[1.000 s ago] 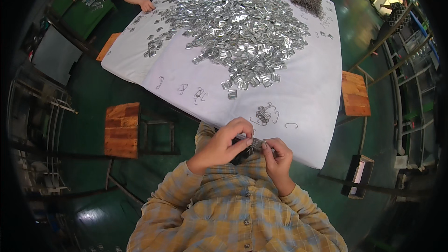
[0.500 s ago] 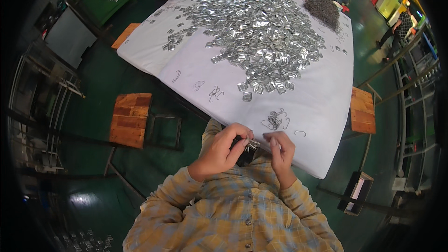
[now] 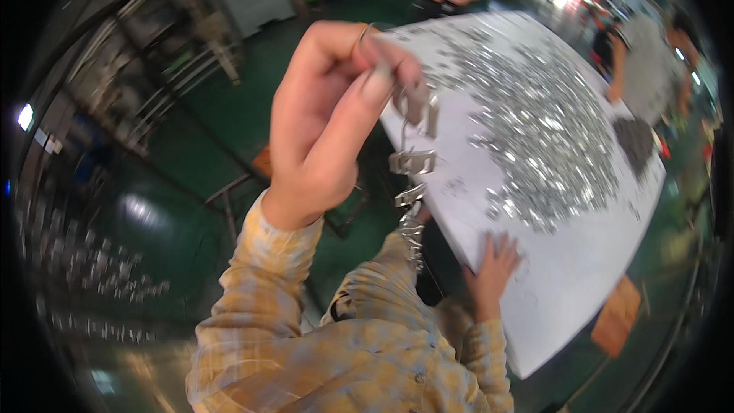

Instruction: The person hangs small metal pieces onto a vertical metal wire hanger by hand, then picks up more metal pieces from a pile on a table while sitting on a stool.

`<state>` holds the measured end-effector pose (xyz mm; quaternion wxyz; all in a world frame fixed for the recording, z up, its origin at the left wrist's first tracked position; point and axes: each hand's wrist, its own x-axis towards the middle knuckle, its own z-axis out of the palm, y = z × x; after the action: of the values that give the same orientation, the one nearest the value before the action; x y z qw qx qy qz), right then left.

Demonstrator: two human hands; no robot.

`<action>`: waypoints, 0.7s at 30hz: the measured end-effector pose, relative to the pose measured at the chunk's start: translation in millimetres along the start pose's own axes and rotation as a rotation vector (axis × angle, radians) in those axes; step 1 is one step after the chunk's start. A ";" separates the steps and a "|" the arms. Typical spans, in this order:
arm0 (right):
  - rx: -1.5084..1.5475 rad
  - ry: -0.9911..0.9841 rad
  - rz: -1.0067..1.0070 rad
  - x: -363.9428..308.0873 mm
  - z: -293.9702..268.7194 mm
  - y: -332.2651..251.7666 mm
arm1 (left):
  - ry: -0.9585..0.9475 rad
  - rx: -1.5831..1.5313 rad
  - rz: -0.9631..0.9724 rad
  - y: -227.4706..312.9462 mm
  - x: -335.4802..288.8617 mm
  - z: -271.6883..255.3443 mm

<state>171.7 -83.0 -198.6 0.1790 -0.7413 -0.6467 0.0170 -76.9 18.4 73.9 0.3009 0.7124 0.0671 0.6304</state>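
Observation:
My left hand [image 3: 325, 122] is raised high over the table's near-left edge, thumb and fingers pinched together. From this pinch hangs a chain of flat silver metal buckles [image 3: 414, 162], strung one below another and linked by thin wire hooks. Its lower end dangles in front of my trousers. Down on the white-covered table [image 3: 547, 291], my right hand [image 3: 493, 271] rests with fingers spread near the edge; whether anything lies beneath it is hidden. A broad heap of loose silver buckles [image 3: 547, 138] spreads beyond it, blurred.
A dark heap of small pieces [image 3: 636, 145] sits at the table's far right. Two people stand along the far sides. A wooden stool [image 3: 618, 317] is at the right. Several strings of hanging metal pieces [image 3: 107, 268] show at the lower left.
My left hand has risen with the buckle chain, which now hangs down. My right hand has left the pieces and lies spread on the table. The view has turned left.

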 end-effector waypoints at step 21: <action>-0.435 0.090 -0.111 -4.1 21.5 29.0 | 0.582 1.194 0.167 223.9 9.2 -146.5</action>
<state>193.1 -84.7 -227.9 0.0444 -0.7258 -0.6662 -0.1656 -276.1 -108.1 200.3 -0.2252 0.5602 0.4275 0.6728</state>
